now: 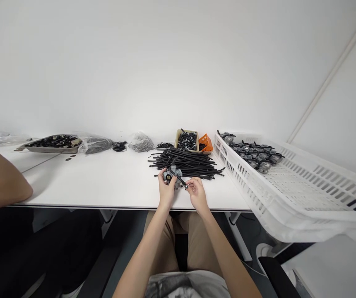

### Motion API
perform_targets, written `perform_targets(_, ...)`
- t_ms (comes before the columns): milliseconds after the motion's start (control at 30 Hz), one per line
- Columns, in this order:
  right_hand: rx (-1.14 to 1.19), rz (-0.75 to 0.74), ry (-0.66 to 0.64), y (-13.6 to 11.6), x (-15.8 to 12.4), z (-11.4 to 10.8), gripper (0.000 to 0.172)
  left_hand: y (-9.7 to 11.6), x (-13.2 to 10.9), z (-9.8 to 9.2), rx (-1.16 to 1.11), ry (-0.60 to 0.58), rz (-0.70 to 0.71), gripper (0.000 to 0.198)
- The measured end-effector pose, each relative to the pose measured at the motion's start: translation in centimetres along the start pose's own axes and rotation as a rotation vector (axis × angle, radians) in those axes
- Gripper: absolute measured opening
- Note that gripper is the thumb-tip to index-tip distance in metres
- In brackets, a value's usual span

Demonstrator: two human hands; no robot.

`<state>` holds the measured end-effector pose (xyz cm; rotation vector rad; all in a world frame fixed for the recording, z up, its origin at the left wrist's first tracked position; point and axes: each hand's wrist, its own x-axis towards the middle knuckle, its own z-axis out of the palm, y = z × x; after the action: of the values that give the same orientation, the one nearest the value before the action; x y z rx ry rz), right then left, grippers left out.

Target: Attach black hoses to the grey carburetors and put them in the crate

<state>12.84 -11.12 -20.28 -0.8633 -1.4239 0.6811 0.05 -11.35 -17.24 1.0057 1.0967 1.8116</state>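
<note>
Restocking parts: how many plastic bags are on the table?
3: a clear bag at far left, a grey-filled bag beside the metal tray, and a third bag further right. Others may be hidden.

A loose heap of black rubber tubes point(186, 163) is piled near the far edge of the white tabletop point(103, 182). Behind it, a tan tray of grey-and-black fittings point(193, 133) is set beside a small orange plastic basket point(205, 143). A steel tray of black parts point(52, 150) and a clear bag of grey pieces point(140, 142) are placed along the far edge, and a white slotted plastic crate point(243, 178) is laid over the right edge.
</note>
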Motion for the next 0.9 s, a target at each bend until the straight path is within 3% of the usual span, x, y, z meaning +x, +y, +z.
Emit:
perform_targets(267, 0.089, -0.017, -0.03, 0.1, 0.1, 0.3, 0.005, 0.3, 0.0, 0.1, -0.013, -0.001, 0.013, 0.05)
perform_targets(433, 0.118, 0.056, -0.031, 0.3, 0.2, 0.4, 0.007, 0.4, 0.0, 0.1, -0.013, -0.022, 0.015, 0.049)
perform_targets(533, 0.107, 0.13, -0.006, 0.5, 0.1, 0.5, 0.006, 0.3, 0.1, 0.1, 0.002, -0.035, 0.01, 0.049)
perform_targets(733, -0.029, 0.132, 0.022, 0.0, 0.1, 0.5, 0.007, -0.1, 0.3, 0.0, -0.019, -0.035, 0.015, 0.044)
perform_targets(800, -0.011, 0.157, 0.039, -0.3, 0.1, 0.3, 0.016, -0.2, 0.4, -0.1, -0.037, -0.033, 0.008, 0.043)
perform_targets(900, 0.158, 0.216, 0.022, -0.7, 0.4, 0.2, 0.042, -0.2, 0.4, -0.1, -0.052, -0.039, 0.017, 0.042)
